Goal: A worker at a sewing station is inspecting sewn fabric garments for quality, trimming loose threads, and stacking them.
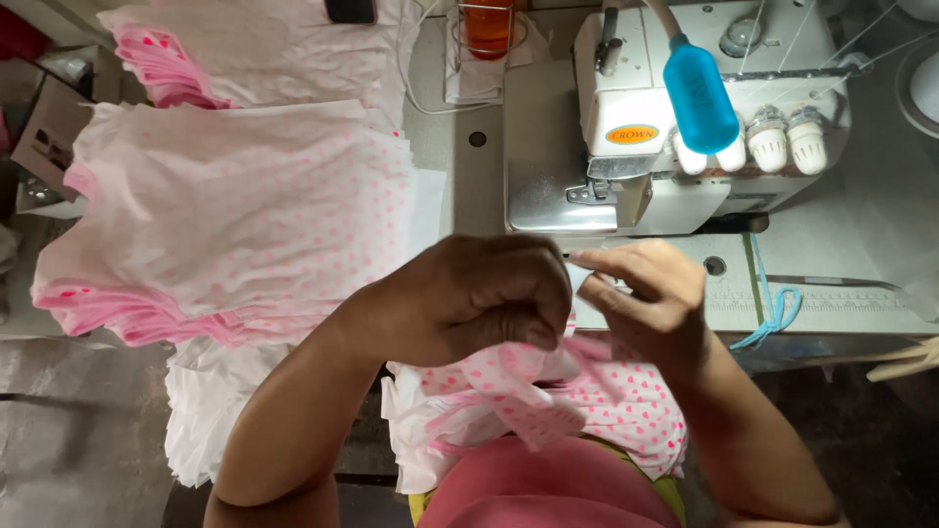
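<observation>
Dotted cloth (pixel 533 401) bunched, no clear axis, pinched by left hand (pixel 469 293) and right hand (pixel 650 293) fingers

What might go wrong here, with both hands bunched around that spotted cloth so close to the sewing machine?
1. The left hand and right hand pinch the pink-spotted fabric just in front of the sewing machine; fingers could stray toward its working parts.
2. The fabric hangs off the table edge over the lap, so it may slip down.
3. The stacked cut pieces overhang the table's left side and could slide off.
</observation>
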